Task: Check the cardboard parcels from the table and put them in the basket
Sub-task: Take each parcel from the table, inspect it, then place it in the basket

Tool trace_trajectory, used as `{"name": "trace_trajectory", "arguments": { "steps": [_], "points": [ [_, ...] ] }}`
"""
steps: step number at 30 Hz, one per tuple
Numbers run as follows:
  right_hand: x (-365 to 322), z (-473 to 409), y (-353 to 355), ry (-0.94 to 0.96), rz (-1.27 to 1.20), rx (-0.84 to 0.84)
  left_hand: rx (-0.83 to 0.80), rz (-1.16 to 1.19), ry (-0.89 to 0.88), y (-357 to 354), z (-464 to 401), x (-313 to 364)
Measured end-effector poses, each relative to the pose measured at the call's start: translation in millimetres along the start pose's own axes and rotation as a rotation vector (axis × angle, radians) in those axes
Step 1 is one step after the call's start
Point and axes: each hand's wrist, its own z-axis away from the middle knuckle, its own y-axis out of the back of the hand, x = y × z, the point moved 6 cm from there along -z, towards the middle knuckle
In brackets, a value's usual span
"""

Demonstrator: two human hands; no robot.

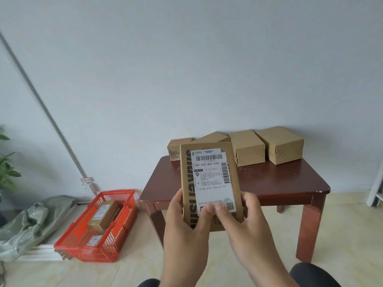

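- The worktop (269, 183), dark red-brown wood on square legs, stands against a pale wall on a light tiled floor.
- A red basket (72, 248) sits on the floor to the left of the worktop, near the wall. Inside it lie two parcels: one box (102, 214) resting tilted near the middle and a second box (95, 240) lower down toward the near end, its white label showing.
- A crumpled grey-green bag (27, 222) lies on the floor left of the basket, with a leafy plant (6, 168) at the frame's left edge.
- Four cardboard parcels (278, 145) sit in a row along the back of the worktop, close together; the two on the left are partly hidden.
- The held parcel (209, 183), flat, is upright in front of the worktop, its white shipping label (213, 179) with barcodes facing the camera.
- The left hand (184, 228) grips the parcel's lower left edge, thumb across the label.
- The right hand (246, 224) grips the lower right edge, its thumb touching the left thumb.
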Motion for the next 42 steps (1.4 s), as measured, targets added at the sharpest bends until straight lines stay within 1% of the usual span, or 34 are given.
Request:
{"name": "trace_trajectory", "arguments": {
  "steps": [4, 9, 12, 16, 21, 28, 34, 38, 40, 42],
  "points": [
    [3.0, -1.9, -0.7, 0.007, 0.011, 0.000, 0.066, -0.033, 0.038, 2.0, -1.6, -7.5],
    [-0.4, -1.5, -3.0, 0.034, 0.003, -0.029, 0.088, -0.013, 0.039, 4.4, -11.8, -8.6],
    [1.2, -1.2, -4.1, 0.009, -0.002, -0.050, 0.054, 0.013, -0.001, 3.5, -14.8, -3.7],
    [5.0, -2.8, -1.2, -0.006, -0.015, -0.001, -0.011, -0.024, -0.044, -1.2, -11.9, -3.1],
    [6.7, -7.0, 1.6, 0.012, 0.039, 0.026, -0.011, 0.019, 0.013, -5.3, -3.7, -11.4],
    [5.6, -3.9, -4.8, 0.034, 0.064, -0.050, 0.035, 0.019, 0.077, -1.2, -14.9, -11.7],
    [9.6, -4.8, -0.4, -0.004, 0.064, 0.004, -0.028, -0.014, 0.113, -5.7, -5.2, -15.0],
    [12.6, -6.3, 3.2, -0.015, 0.076, 0.075, -0.090, -0.031, 0.079, -8.9, -0.9, -14.8],
    [12.4, -4.1, 2.5, -0.009, 0.079, 0.077, -0.110, -0.045, 0.056, -10.0, -3.2, -11.7],
    [9.7, -0.9, -1.0, 0.010, 0.086, 0.056, -0.083, -0.059, 0.025, -6.5, -9.1, -7.5]
  ]
}}
